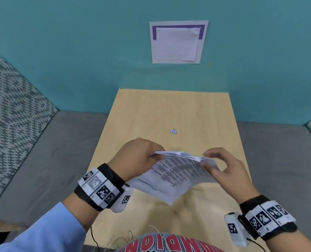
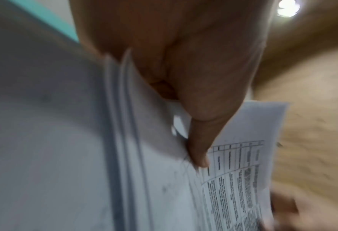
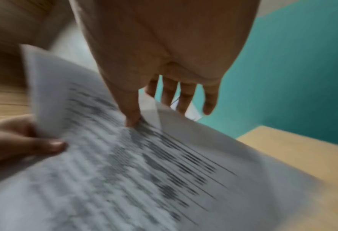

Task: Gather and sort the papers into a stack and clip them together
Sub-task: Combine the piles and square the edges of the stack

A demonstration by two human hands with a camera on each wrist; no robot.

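Note:
A stack of printed papers [image 1: 172,173] is held tilted above the wooden table [image 1: 151,110], its sheets not squared up. My left hand [image 1: 156,155] grips the stack's upper left corner, thumb on the printed face [image 2: 237,179]. My right hand [image 1: 205,159] pinches the upper right corner, thumb on top and fingers behind the sheets [image 3: 124,164]. In the wrist views the left hand [image 2: 197,159] and right hand [image 3: 144,112] show blurred. A small pale blue binder clip [image 1: 173,131] lies alone on the table beyond the papers.
A teal wall [image 1: 78,60] closes the table's far end, with a white sheet [image 1: 177,42] posted on it. Grey bench seats [image 1: 51,151] flank the table, and a patterned cushion [image 1: 11,115] stands at left. Thin cables [image 1: 114,239] lie at the near edge.

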